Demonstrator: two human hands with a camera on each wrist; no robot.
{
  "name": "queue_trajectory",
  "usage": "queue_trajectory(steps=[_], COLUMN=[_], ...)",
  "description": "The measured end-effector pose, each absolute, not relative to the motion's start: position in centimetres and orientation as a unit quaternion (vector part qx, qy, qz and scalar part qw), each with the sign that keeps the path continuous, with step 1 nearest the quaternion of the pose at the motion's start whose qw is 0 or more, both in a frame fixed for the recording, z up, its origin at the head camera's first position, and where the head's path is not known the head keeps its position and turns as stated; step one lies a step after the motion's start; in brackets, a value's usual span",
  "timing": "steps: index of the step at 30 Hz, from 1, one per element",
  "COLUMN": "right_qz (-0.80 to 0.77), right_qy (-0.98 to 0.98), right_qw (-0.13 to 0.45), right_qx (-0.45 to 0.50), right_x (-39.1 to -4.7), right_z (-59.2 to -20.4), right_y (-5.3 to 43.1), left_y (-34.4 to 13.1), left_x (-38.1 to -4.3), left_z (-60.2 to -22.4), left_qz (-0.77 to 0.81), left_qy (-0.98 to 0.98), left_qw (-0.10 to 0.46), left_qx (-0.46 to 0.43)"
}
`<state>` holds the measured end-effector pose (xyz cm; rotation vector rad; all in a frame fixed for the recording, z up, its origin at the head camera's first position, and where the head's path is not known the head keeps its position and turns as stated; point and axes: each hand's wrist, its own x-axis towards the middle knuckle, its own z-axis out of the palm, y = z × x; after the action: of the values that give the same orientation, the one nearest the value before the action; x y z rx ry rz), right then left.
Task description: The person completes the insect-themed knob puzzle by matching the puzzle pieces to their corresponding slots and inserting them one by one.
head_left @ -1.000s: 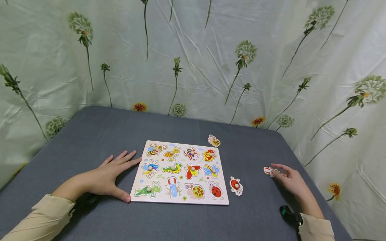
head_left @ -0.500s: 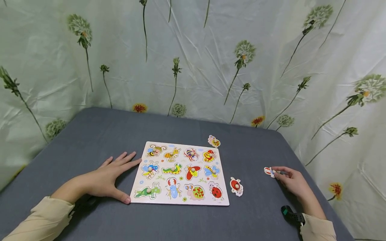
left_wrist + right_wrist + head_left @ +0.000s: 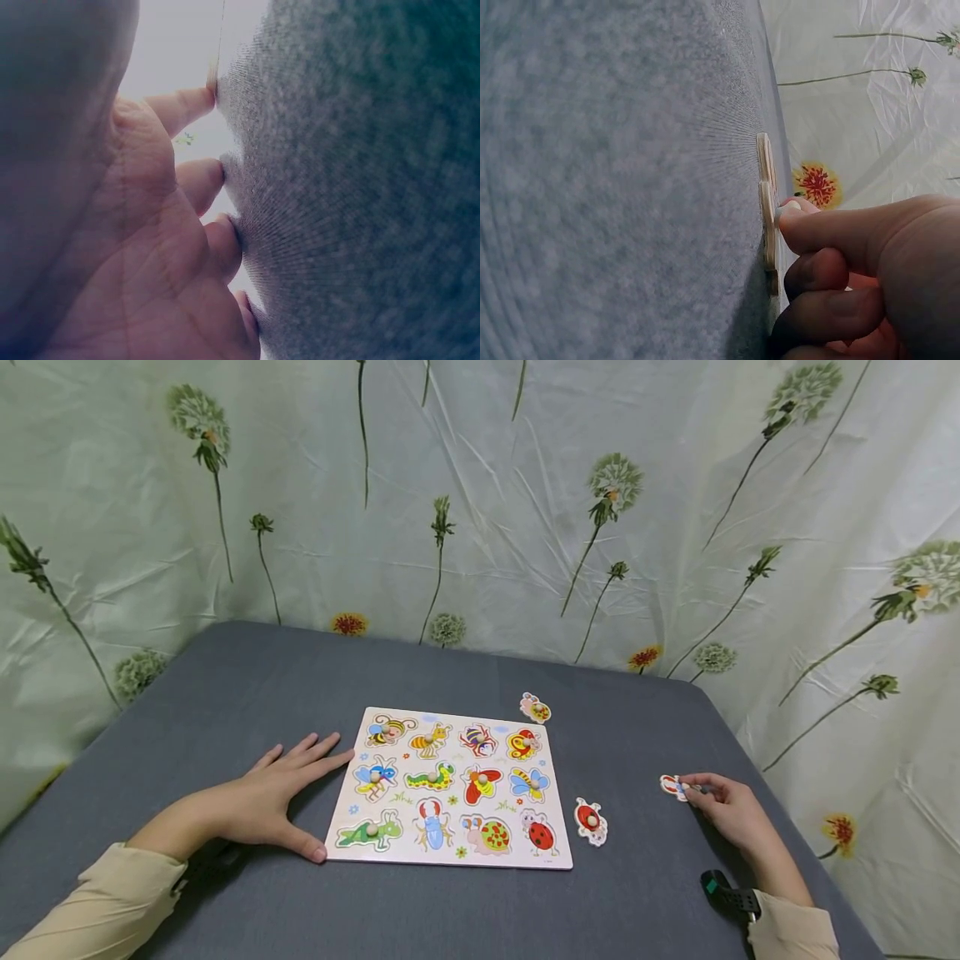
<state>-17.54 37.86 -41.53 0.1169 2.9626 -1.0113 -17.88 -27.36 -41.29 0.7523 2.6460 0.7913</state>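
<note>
A wooden peg puzzle board (image 3: 390,852) with insect pictures lies on the table. My left hand (image 3: 262,802) rests flat at its left edge, fingers spread, thumb and a fingertip touching it; in the left wrist view the fingertips press on the cloth. Far to the right, my right hand (image 3: 731,814) pinches the small knob of a red and blue beetle puzzle piece (image 3: 670,786). In the right wrist view that piece (image 3: 769,225) lies flat on or just above the cloth, partly hidden by fingers. A ladybug piece (image 3: 584,815) lies right of the board.
Behind the board's far right corner lies a snail piece (image 3: 528,702). Several knobbed pieces sit in the board; its beetle, snail and ladybug spots show no knobs. Dark grey cloth (image 3: 450,914) covers the table, with a flowered curtain (image 3: 510,552) behind.
My right index finger and thumb have drawn together on the beetle piece's knob, and more of the piece shows. My left hand and the board have stayed put.
</note>
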Motion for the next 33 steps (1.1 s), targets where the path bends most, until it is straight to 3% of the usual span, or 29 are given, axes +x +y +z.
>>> queue_trajectory(steps=[33], right_qz=[-0.320], right_qy=[0.946], right_qw=[0.031], right_qx=[0.031], right_x=[-17.5], right_z=[-41.2], right_y=[36.4], left_y=[-27.3], left_x=[-17.9], left_z=[-41.2], left_qz=[0.269], left_qy=[0.916], left_qw=[0.137], left_qx=[0.263])
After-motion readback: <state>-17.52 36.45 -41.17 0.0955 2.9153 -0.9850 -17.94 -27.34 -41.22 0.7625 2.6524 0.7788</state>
